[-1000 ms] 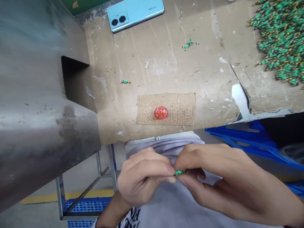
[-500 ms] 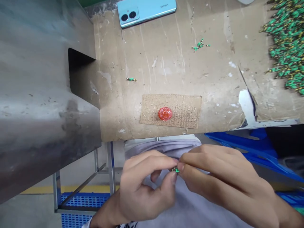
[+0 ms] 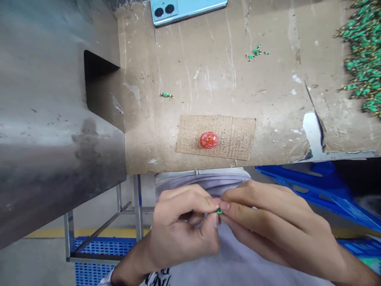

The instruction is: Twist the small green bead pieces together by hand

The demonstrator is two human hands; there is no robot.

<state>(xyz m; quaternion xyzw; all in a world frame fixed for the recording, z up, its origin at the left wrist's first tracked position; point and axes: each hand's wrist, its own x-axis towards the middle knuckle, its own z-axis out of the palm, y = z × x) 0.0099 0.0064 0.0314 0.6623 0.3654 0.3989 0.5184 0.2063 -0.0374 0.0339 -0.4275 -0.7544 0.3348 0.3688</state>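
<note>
My left hand (image 3: 184, 228) and my right hand (image 3: 274, 224) meet in front of my body, below the table edge. Between their fingertips is a small green part with dark metal ends (image 3: 219, 211), mostly covered by the fingers. Both hands are closed in a pinch on it. Just beyond them, a glossy red oval dome (image 3: 208, 140) sits on a speckled rectangle of brown cardboard (image 3: 236, 135). One similar green piece (image 3: 166, 95) lies alone on the table to the left.
A large pile of green and brass-coloured pieces (image 3: 364, 59) covers the right end of the brown tabletop (image 3: 208, 83). A few more pieces (image 3: 254, 53) lie farther back, near a light-blue phone (image 3: 190, 10). A metal housing (image 3: 59, 119) stands at left; a blue plastic chair (image 3: 297, 182) is at right.
The fingertips have drawn closer together around the green part, which shows less now. The left thumb has come up nearer to the index finger. The view has shifted slightly.
</note>
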